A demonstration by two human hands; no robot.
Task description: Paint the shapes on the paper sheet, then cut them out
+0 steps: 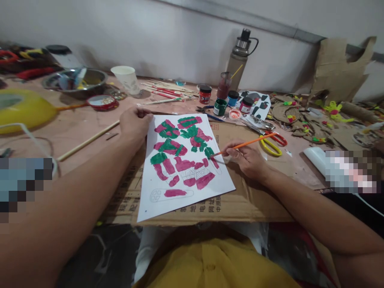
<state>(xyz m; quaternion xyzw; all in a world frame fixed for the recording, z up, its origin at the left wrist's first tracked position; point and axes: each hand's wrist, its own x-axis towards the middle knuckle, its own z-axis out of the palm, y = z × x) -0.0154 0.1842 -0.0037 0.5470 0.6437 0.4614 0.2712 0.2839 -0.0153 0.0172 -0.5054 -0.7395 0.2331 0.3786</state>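
A white sheet of paper (150, 180) with pencil-drawn shapes painted magenta and green lies on a flat piece of cardboard (249, 204). At its upper left corner my left hand (135, 122) is closed, with thumb and fingers on the paper's edge. My right hand (246, 158) grips an orange-handled paintbrush (252, 141) over the sheet's right side. The brush tip meets a shape with green at its top and magenta below. Several shapes along the bottom show bare pencil lines. An open jar of green paint (220, 108) stands beyond the sheet.
Red (205, 95), blue (233, 98) and magenta (246, 105) paint jars stand behind, near a tall bottle (238, 60). Yellow-and-red scissors (270, 145) lie at right, before rope crafts (288, 112). A paper cup (127, 81), metal bowl (75, 86) and yellow tape roll (24, 110) are at left.
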